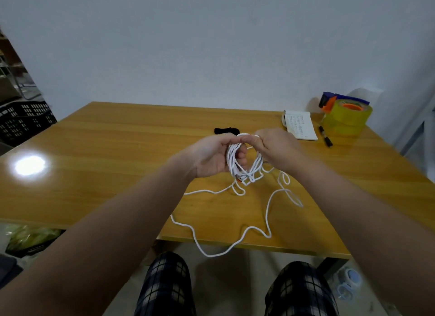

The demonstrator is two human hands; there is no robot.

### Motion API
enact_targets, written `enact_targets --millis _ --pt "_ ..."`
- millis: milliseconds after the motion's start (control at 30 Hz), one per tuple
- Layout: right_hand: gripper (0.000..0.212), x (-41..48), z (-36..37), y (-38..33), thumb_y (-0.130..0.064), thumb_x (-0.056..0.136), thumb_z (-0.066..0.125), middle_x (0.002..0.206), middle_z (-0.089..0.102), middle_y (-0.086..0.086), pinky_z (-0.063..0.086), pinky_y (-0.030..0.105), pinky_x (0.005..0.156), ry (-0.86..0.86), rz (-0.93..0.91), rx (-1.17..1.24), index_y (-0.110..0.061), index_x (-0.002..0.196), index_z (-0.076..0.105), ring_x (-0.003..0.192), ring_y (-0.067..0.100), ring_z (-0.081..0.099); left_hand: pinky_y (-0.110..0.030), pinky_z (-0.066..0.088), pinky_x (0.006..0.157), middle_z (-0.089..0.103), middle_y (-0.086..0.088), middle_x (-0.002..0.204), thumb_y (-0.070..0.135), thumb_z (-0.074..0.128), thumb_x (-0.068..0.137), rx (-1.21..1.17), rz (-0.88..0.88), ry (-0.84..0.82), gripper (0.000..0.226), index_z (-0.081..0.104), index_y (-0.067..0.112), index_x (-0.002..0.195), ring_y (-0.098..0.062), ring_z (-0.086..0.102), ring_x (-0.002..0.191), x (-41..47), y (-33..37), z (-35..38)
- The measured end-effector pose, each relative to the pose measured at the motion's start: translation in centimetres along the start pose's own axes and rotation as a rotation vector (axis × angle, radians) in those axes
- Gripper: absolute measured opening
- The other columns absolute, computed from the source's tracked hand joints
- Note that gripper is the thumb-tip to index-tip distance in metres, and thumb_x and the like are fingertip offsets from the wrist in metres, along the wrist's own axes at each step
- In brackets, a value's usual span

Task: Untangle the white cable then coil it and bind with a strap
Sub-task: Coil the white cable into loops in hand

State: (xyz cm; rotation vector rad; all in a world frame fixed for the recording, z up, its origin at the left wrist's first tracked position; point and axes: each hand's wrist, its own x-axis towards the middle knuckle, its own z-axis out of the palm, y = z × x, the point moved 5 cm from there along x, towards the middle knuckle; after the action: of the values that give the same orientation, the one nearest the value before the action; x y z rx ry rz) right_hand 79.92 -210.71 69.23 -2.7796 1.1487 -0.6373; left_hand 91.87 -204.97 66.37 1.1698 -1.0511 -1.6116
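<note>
Loose end of the white cable (233, 161) is dangling off the near edge of the table (117, 150). The rest is getting coiled just above it: left hand (211, 155) is curling round the loops, right hand (275, 148) is pinching the top strand. I'd be keeping turns same-sized and shaking kinks out. Black strap (226, 130) is lying just behind.

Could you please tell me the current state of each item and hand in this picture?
white cable: partly coiled in both hands, the rest loose on the table and hanging over its front edge.
left hand: grips the coil.
right hand: pinches the coil's top.
black strap: lying unused on the table behind the hands.
notebook: lying flat.
tape rolls: stacked.
</note>
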Motion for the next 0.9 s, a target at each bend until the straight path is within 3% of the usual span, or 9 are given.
enact_targets --millis 133,200,267,333,500,600,667,767,900 --pt "0.069 0.3 0.2 0.3 -0.071 0.078 0.014 0.062 0.052 -0.003 0.032 0.033 0.052 0.013 0.034 0.079 -0.015 0.071 0.054 0.061 0.017 0.049 -0.024 0.032 0.054 0.035 0.005 0.051 0.019 0.038 0.099 -0.134 0.065 0.092 0.03 0.047 0.011 0.071 -0.008 0.033 0.042 0.4 -0.2 0.8" --pt "0.058 0.1 0.4 0.4 -0.065 0.085 0.031 0.064 0.055 -0.004 0.036 0.034 0.055 0.001 0.025 0.202 -0.015 0.077 0.059 0.061 0.014 0.05 -0.021 0.024 0.045 0.023 0.008 0.047 0.02 0.044 0.097 -0.045 0.123 0.192 0.031 0.044 0.013 0.068 -0.008 0.021 0.039 0.7 -0.1 0.3" --pt "0.036 -0.1 0.4 1.0 -0.051 0.085 0.057 0.072 0.06 -0.002 0.043 0.034 0.06 -0.026 0.042 0.372 -0.015 0.086 0.063 0.066 0.012 0.054 -0.021 0.021 0.039 0.021 0.008 0.048 0.027 0.054 0.094 0.088 0.186 0.306 0.036 0.041 0.015 0.062 -0.009 0.018 0.04 0.4 0.3 -0.9" --pt "0.029 -0.3 0.1 2.1 -0.039 0.081 0.068 0.073 0.061 0.001 0.045 0.034 0.063 -0.059 0.069 0.415 -0.011 0.088 0.066 0.066 0.013 0.055 -0.019 0.019 0.039 0.021 0.007 0.05 0.035 0.06 0.09 0.128 0.225 0.385 0.042 0.042 0.019 0.057 -0.01 0.018 0.041 0.0 0.7 -2.5" --pt "0.036 -0.1 -1.4 2.9 -0.043 0.09 0.054 0.063 0.055 0.0 0.045 0.039 0.063 0.143 0.146 0.363 -0.01 0.079 0.065 0.066 0.022 0.058 -0.023 0.018 0.044 0.025 0.004 0.052 0.044 0.064 0.086 0.311 0.215 0.468 0.044 0.047 0.021 0.052 -0.012 0.021 0.044 -0.5 0.5 -3.8" --pt "0.05 0.2 -1.8 2.8 -0.057 0.091 0.04 0.064 0.053 0.001 0.034 0.032 0.055 0.301 0.315 0.084 -0.012 0.073 0.054 0.067 0.023 0.054 -0.021 0.02 0.04 0.024 0.007 0.051 0.045 0.059 0.089 0.264 0.216 0.306 0.049 0.043 0.025 0.047 -0.01 0.021 0.043 -0.3 0.2 -1.6" --pt "0.056 -0.2 -1.4 3.3 -0.063 0.091 0.032 0.065 0.052 0.001 0.03 0.031 0.053 0.282 0.409 -0.039 -0.014 0.066 0.046 0.068 0.025 0.052 -0.02 0.02 0.039 0.022 0.008 0.05 0.04 0.053 0.093 0.117 0.243 0.204 0.045 0.04 0.024 0.054 -0.008 0.019 0.041 -0.5 0.9 -0.7" --pt "0.052 -0.9 0.6 3.2 -0.062 0.089 0.032 0.071 0.049 0.001 0.028 0.033 0.062 0.157 0.201 -0.15 -0.017 0.066 0.042 0.077 0.028 0.052 -0.018 0.022 0.035 0.021 0.01 0.045 0.03 0.044 0.098 -0.19 0.289 0.125 0.041 0.032 0.019 0.06 -0.005 0.019 0.034 -0.4 2.4 -1.2" --pt "0.061 -2.4 3.3 2.4 -0.079 0.072 0.02 0.076 0.042 -0.007 0.023 0.031 0.072 0.012 0.045 -0.024 -0.021 0.074 0.039 0.081 0.017 0.039 -0.019 0.026 0.034 0.022 0.009 0.043 0.025 0.045 0.098 -0.375 0.351 0.223 0.039 0.035 0.017 0.062 -0.005 0.021 0.033 -0.1 3.6 -2.8"
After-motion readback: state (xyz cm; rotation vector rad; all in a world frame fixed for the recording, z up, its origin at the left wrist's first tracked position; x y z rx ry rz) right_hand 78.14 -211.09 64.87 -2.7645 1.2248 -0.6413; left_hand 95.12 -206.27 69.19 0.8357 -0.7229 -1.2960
